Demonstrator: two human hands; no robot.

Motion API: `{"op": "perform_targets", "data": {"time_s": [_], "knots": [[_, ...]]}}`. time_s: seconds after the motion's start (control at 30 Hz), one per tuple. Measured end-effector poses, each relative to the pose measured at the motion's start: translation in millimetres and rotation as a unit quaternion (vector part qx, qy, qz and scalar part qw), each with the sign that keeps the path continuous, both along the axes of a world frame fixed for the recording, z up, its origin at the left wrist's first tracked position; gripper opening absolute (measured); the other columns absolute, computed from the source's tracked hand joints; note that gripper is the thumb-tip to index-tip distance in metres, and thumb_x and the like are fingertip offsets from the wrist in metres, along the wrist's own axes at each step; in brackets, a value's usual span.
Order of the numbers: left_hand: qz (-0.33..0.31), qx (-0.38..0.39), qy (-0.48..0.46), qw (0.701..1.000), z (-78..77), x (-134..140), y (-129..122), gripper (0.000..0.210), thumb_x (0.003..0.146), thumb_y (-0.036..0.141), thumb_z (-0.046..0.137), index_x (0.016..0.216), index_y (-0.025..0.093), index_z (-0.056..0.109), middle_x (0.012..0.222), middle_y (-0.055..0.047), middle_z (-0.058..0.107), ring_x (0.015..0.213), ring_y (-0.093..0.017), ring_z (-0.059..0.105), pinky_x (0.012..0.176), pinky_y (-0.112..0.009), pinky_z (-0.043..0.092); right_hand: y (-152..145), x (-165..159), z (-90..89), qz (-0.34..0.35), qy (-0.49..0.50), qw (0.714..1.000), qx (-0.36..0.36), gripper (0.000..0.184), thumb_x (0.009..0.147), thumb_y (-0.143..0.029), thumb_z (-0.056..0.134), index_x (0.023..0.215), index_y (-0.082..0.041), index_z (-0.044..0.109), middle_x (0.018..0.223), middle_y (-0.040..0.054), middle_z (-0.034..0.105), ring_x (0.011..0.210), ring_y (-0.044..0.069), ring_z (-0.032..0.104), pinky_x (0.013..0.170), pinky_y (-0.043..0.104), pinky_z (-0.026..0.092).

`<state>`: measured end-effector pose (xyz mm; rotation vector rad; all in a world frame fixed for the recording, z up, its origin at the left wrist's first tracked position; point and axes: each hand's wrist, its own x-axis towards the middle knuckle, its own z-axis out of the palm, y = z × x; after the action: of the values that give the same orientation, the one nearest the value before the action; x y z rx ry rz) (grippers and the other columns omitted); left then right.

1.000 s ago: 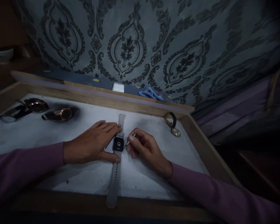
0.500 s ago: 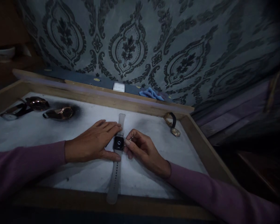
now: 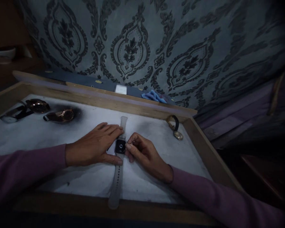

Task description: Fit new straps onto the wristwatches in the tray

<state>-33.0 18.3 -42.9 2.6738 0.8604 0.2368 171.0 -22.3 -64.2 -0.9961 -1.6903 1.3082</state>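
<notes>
Your left hand point(image 3: 93, 146) — loosely spread, clasping nothing — steadies the smartwatch point(image 3: 120, 147), fingertips on its upper strap and thumb on the lower, as it lies face up in a wooden tray point(image 3: 201, 148). At the case's right edge, your right hand point(image 3: 144, 152) pinches a slim metal tool point(image 3: 133, 142) — mostly hidden by the fingers.

From one head-worn camera, we are looking forward and down, near the black, square-faced watch with a pale strap point(image 3: 120, 147), and facing a grey-blue, dark-medallioned backdrop point(image 3: 130, 52).
</notes>
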Motion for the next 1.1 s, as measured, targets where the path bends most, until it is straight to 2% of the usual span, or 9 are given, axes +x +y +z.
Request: {"op": "perform_targets", "data": {"time_s": [0.37,0.63,0.93,1.1], "knots": [[-0.008,0.002,-0.018,1.000,-3.0,-1.8,1.0,0.072,0.081,0.064,0.060,0.134,0.019,0.038,0.135,-0.014,0.051,0.125,-0.031,0.047,0.106,-0.045,0.030,-1.4,-1.7,3.3,0.008,-0.032,0.998,0.050,0.017,0.096,-0.030,0.048,0.082,-0.022,0.046,0.061,-0.0047,0.055,0.051,0.010,0.049,0.054,0.025,0.041],[-0.005,-0.001,-0.034,0.999,-3.6,-1.8,0.9,0.072,0.081,0.063,0.061,0.135,0.020,0.039,0.133,-0.013,0.052,0.123,-0.031,0.048,0.106,-0.046,0.030,-6.6,-1.7,5.7,-0.003,-0.120,0.985,0.122,0.015,0.097,-0.026,0.045,0.082,-0.022,0.045,0.057,-0.0051,0.052,0.050,0.012,0.048,0.052,0.025,0.039],[-0.009,0.006,-0.027,1.000,-4.3,-2.3,1.3,0.074,0.082,0.063,0.061,0.135,0.017,0.038,0.133,-0.014,0.051,0.122,-0.031,0.048,0.106,-0.045,0.030,-6.2,-0.4,3.8,0.002,-0.132,0.981,0.140,0.013,0.097,-0.023,0.044,0.084,-0.023,0.043,0.057,-0.0060,0.051,0.049,0.011,0.048,0.051,0.025,0.039],[-0.010,0.004,-0.022,1.000,-2.9,-1.9,1.0,0.076,0.081,0.064,0.062,0.135,0.016,0.038,0.134,-0.014,0.051,0.124,-0.031,0.047,0.107,-0.046,0.029,-6.7,-0.2,4.7,0.009,-0.192,0.952,0.237,0.014,0.096,-0.018,0.044,0.083,-0.023,0.043,0.063,-0.0042,0.050,0.052,0.012,0.046,0.052,0.026,0.039]]}}
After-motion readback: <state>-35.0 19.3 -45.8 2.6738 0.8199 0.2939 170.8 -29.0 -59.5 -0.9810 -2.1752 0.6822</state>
